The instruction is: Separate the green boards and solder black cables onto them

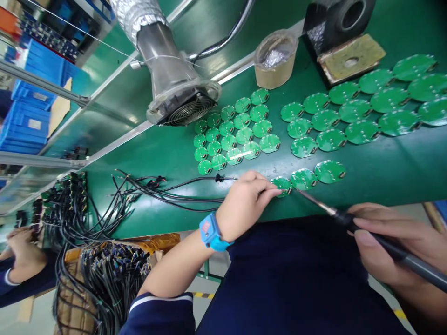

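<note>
My left hand (246, 197), with a blue strap on its wrist, is closed in a pinch at the near-left edge of a round green circuit board (282, 183). A black cable (195, 180) with a small black grommet (219, 177) runs in from the left and passes behind these fingers, which hide its end. In my right hand (391, 237) is a soldering iron (319, 203), held like a pen. Its tip points left, close beside that board's right edge; whether it touches is unclear. Two more boards (303, 179) lie to the right in the same row.
Rows of round boards (228, 142) cover the back of the green bench. A fume extractor (181, 93) hangs above, left of a cup (275, 60) and an iron stand (349, 56). Cable bundles (108, 279) sit at left, near another person's hand (23, 249).
</note>
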`<state>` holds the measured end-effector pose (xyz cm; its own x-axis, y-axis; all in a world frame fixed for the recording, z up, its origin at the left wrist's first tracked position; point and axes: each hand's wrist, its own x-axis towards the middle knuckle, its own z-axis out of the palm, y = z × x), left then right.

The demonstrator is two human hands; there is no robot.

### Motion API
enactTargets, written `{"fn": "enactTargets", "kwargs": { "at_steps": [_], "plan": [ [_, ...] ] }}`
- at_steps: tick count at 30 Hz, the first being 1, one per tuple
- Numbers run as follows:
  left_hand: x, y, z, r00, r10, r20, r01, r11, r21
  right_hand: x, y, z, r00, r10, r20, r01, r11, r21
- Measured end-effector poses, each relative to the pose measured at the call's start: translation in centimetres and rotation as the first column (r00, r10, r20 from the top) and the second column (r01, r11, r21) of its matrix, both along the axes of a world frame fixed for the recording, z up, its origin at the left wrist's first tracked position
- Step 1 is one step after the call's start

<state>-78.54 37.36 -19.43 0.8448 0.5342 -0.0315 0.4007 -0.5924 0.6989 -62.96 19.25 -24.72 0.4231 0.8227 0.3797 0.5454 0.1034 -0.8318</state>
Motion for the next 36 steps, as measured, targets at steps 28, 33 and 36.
{"fn": "enactTargets", "kwargs": {
  "at_steps": [28, 33, 36],
  "plan": [
    [0.5, -1.9, -2.5, 0.969, 0.179, -0.171, -0.183, 0.983, -0.012, -0.9, 0.8, -1.1, 0.986, 0.165, -0.012, -0.165, 0.985, -0.043],
    [0.4, -2.6, -2.7, 0.966, 0.216, -0.141, -0.211, 0.976, 0.05, -1.0, 1.1, -0.9, 0.982, 0.189, 0.007, -0.188, 0.98, -0.058],
    [0.3, -3.0, -2.8, 0.963, 0.237, -0.131, -0.225, 0.969, 0.098, -1.0, 1.2, -0.7, 0.976, 0.207, 0.063, -0.201, 0.975, -0.098]
  ]
}}
